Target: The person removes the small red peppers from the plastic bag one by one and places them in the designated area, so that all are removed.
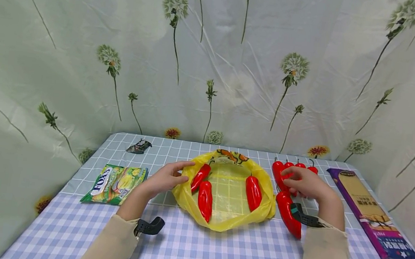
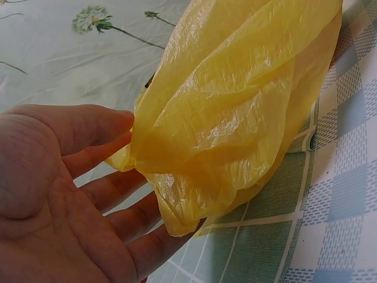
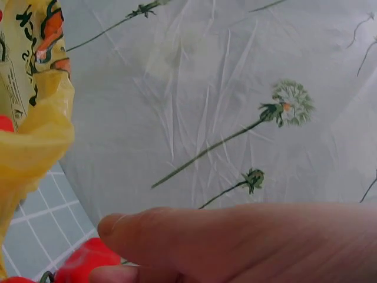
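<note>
A yellow plastic bag (image 1: 185,192) lies open on the checked tablecloth with three red peppers inside (image 1: 205,199). My left hand (image 1: 187,173) is at the bag's left rim. Its fingers are straight, and the rim (image 2: 235,118) lies against the fingertips below the thumb (image 2: 88,127). My right hand (image 1: 288,179) reaches over a row of red peppers (image 1: 278,173) just right of the bag, its fingers curled down on one. In the right wrist view a red pepper (image 3: 88,262) sits just under the thumb (image 3: 235,242). Another red pepper (image 1: 289,214) lies beside my right wrist.
A green candy packet (image 1: 116,183) lies left of the bag and a small dark wrapper (image 1: 139,146) at the back left. A long purple box (image 1: 373,214) lies along the right edge. A floral curtain (image 1: 237,65) closes off the back and sides.
</note>
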Motion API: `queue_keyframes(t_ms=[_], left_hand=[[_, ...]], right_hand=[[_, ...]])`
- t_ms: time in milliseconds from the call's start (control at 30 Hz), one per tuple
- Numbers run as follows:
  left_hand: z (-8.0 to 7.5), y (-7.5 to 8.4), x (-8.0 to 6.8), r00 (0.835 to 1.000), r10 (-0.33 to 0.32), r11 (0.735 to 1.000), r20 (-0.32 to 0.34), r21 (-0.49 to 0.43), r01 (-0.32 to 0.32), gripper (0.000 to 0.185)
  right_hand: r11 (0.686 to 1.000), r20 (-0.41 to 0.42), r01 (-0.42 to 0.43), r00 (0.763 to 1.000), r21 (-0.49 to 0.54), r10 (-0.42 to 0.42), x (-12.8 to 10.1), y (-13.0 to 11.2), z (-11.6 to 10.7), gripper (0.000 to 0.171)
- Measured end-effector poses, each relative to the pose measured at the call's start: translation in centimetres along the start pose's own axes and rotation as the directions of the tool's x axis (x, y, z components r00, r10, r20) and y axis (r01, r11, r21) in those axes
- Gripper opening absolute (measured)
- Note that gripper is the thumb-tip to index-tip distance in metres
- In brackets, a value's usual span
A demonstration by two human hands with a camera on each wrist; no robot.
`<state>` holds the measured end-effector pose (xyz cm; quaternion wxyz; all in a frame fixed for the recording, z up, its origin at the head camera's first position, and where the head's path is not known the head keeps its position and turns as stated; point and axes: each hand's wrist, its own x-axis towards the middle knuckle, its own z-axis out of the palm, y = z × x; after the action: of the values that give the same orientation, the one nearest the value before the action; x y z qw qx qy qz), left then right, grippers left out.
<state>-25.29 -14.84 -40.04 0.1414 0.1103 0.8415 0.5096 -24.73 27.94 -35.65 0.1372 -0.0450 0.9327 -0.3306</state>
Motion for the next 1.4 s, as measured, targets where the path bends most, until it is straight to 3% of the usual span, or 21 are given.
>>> queue_keyframes(t_ms=[267, 567, 967, 1400], left_hand=[[-0.2, -0.1, 0.1, 1.0, 0.015, 1.0, 0.011, 0.01, -0.015, 0.049], [0.0, 0.1, -0.2, 1.0, 0.007, 1.0, 0.001, 0.005, -0.007, 0.049], [-0.1, -0.1, 0.1, 1.0, 0.011, 1.0, 0.009, 0.006, -0.011, 0.048], [-0.1, 0.0, 0.0, 1.0, 0.021, 1.0, 0.009, -0.005, -0.021, 0.048]], right_hand=[[0.999, -0.028, 0.034, 0.999, 0.022, -0.033, 0.4, -1.1, 0.3, 0.049], [0.994, -0.061, 0.109, 0.992, -0.006, -0.109, 1.1, -3.0, 1.5, 0.04], [0.978, -0.124, 0.193, 0.972, -0.083, -0.202, 1.8, -4.5, 2.6, 0.037], [0.957, -0.152, 0.288, 0.944, -0.047, -0.292, 2.2, -6.0, 3.7, 0.032]])
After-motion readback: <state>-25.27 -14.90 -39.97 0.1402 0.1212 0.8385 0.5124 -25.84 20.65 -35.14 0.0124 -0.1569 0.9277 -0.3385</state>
